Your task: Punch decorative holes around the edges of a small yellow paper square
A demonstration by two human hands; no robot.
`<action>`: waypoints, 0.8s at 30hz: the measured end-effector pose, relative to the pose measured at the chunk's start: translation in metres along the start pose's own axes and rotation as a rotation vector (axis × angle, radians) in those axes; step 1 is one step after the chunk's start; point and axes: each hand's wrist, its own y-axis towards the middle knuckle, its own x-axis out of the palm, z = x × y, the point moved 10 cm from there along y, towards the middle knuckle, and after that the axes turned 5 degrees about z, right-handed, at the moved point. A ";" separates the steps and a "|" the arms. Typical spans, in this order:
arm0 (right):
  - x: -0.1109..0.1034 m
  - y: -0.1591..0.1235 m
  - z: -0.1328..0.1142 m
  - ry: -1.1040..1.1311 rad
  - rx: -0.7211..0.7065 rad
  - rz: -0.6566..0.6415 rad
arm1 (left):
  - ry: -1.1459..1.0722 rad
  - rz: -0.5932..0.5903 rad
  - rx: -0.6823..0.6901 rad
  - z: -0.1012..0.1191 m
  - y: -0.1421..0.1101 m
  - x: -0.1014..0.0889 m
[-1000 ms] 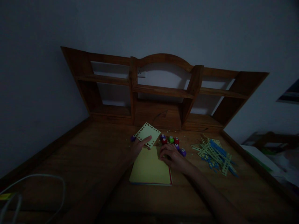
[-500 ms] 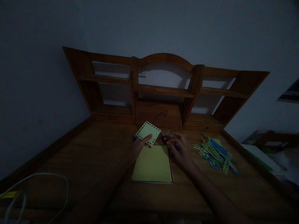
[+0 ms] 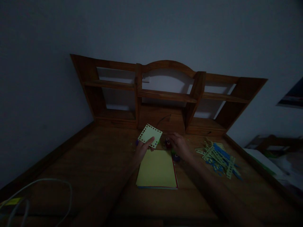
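Observation:
My left hand is closed on a square of pale yellow paper, its thumb lying on top. Small punched holes run along the paper's edges. Fingers apart and slightly bent, my right hand reaches over a group of small round craft punches, beside a dark red one. No firm hold shows in the dim light. A dark purple punch sits below that hand. Between my forearms lies a stack of coloured paper, yellow on top.
Punched yellow and blue paper strips are heaped on the right of the wooden desk. A wooden shelf unit stands along the back. A white cable curls at the lower left.
My right hand has moved slightly left and up over the punches. My left hand still holds the punched paper in nearly the same place. The camera view has shifted a little.

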 end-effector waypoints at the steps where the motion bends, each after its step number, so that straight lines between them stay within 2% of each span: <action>1: -0.004 -0.003 0.007 0.008 0.021 -0.002 | 0.000 0.000 -0.005 0.000 0.000 0.000; 6: -0.022 -0.024 0.042 0.137 0.160 -0.017 | 0.022 -0.004 -0.001 0.002 -0.002 0.000; 9: -0.034 -0.029 0.053 0.245 0.252 0.023 | 0.028 0.012 -0.005 0.000 -0.001 -0.002; 11: -0.045 -0.025 0.047 0.279 0.249 0.107 | 0.018 0.011 -0.012 -0.002 0.000 -0.002; 14: -0.057 -0.014 0.021 0.240 0.148 0.286 | 0.033 -0.006 -0.005 -0.003 0.001 -0.001; 15: -0.050 -0.009 0.012 0.217 0.112 0.276 | 0.036 -0.010 0.005 -0.001 0.001 -0.001; 18: -0.002 0.003 -0.018 0.102 -0.062 0.012 | 0.036 -0.029 0.026 0.004 -0.001 0.002; 20: 0.015 0.007 -0.018 0.055 -0.068 -0.050 | 0.040 -0.037 0.023 0.006 -0.002 0.003; 22: 0.012 0.008 -0.009 0.055 -0.023 -0.022 | 0.044 -0.034 0.018 0.006 -0.002 0.003; 24: -0.003 0.004 0.005 0.054 0.035 0.028 | 0.048 -0.031 0.006 0.005 -0.002 0.003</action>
